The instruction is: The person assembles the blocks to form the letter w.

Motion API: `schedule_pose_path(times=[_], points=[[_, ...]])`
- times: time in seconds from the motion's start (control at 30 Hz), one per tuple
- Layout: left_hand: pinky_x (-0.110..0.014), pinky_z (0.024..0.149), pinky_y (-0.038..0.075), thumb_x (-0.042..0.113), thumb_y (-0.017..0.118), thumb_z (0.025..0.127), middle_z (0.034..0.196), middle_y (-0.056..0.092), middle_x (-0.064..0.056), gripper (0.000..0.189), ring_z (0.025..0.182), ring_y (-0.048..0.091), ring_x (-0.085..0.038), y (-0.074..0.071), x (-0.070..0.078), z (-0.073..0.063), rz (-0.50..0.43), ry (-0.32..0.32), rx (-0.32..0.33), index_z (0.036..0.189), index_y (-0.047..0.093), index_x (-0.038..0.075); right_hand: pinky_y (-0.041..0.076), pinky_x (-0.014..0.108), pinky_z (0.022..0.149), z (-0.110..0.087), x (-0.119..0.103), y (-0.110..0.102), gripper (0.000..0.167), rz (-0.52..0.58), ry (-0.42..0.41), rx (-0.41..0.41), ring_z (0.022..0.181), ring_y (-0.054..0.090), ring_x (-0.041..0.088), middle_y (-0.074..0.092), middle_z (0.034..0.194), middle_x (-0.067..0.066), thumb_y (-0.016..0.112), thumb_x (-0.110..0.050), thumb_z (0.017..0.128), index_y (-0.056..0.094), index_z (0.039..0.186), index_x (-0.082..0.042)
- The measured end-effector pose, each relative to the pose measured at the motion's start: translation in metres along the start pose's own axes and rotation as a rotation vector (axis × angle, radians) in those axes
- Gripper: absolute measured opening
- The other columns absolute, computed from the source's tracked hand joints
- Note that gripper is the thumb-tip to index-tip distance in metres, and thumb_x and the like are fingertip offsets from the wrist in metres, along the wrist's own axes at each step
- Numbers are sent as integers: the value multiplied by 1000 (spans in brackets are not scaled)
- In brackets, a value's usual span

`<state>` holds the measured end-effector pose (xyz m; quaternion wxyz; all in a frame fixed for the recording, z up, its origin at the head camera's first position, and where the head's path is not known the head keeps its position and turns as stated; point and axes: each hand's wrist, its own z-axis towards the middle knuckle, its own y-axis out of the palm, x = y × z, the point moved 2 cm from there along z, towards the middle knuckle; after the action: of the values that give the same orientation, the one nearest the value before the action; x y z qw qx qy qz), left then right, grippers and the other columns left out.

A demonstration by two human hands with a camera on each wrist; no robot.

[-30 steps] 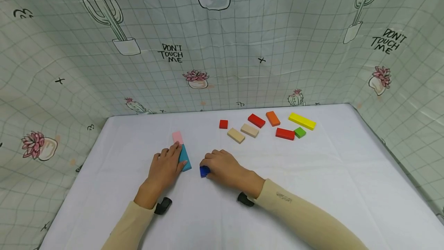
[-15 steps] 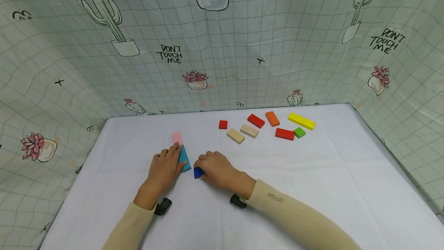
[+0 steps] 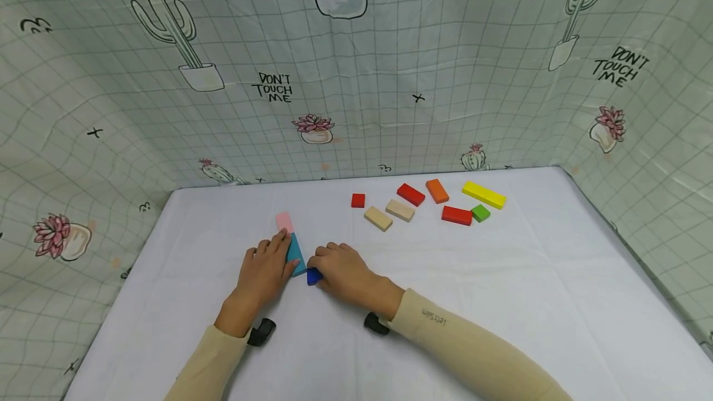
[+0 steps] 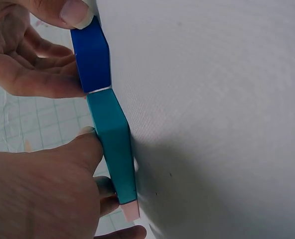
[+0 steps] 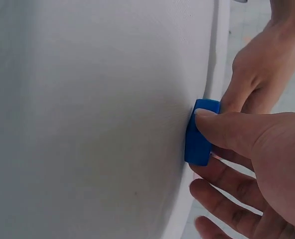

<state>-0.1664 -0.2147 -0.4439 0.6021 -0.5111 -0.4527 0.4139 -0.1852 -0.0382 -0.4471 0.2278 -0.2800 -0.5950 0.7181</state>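
Flat on the white table lies a long teal block [image 3: 296,255], with a pink block [image 3: 284,221] end to end beyond it. My left hand [image 3: 265,269] rests over the teal block, index fingertip near the pink joint and thumb by the near end. Between thumb and fingers my right hand [image 3: 345,272] pinches a dark blue block [image 5: 199,142]. Its end sits right by the teal block's near corner, with a thin bright line between them in the left wrist view. The right fingers cover part of the blue block in the head view.
Toward the back right lie several loose blocks: a red square [image 3: 358,200], beige pieces [image 3: 378,218], red bars [image 3: 457,215], an orange one [image 3: 437,190], a green one [image 3: 481,213] and a long yellow bar [image 3: 484,194]. A printed curtain [image 3: 356,79] stands behind the table.
My right hand has slid left with the blue block, bringing it up to the teal block's near end. The left hand and the teal and pink blocks have stayed put.
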Motion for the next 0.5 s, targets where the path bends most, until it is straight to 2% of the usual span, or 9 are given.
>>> schedule_pose_path(times=[0.5], points=[[-62, 104, 46, 28, 63, 107, 159, 48, -22, 57, 133, 53, -45, 0, 1, 0, -6, -1, 12, 152, 50, -6, 53, 31, 90, 0, 1, 0, 31, 42, 24, 8, 106, 68, 17, 76, 115, -1, 84, -29, 93, 79, 120, -15]])
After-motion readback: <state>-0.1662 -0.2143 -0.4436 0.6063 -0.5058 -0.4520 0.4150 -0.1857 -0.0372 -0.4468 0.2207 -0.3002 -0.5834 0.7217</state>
